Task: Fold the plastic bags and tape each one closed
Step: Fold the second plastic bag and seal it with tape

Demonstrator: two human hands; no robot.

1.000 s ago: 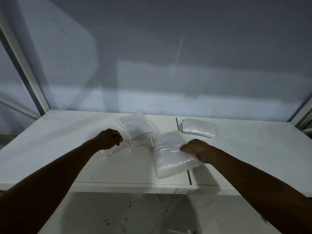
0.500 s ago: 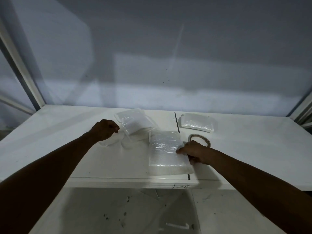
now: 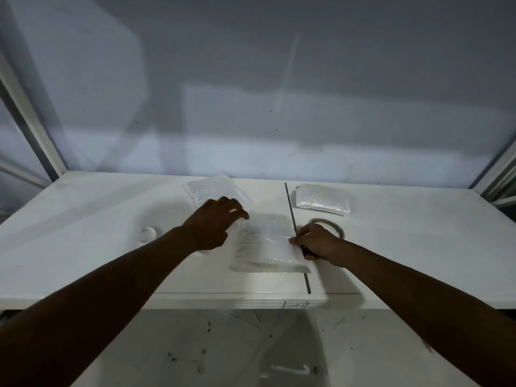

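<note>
I see the plastic bag (image 3: 265, 243) flat on the bench (image 3: 83, 247), centre. My right hand (image 3: 317, 243) pinches its right edge, grip clamped. The left hand (image 3: 215, 224) hovers loose-fingered, hiding its left edge. The tape roll (image 3: 336, 227) is half-hidden behind the right hand.

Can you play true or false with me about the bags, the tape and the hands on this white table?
1. The right hand pinches the middle bag at its right edge. True.
2. The tape roll lies left of the table seam. False: it lies right of the seam, just behind the right hand.
3. A folded bag lies at the back, right of the seam. True.
4. The left hand holds the tape roll. False: it reaches over the middle bag's left edge, apart from the roll.
</note>
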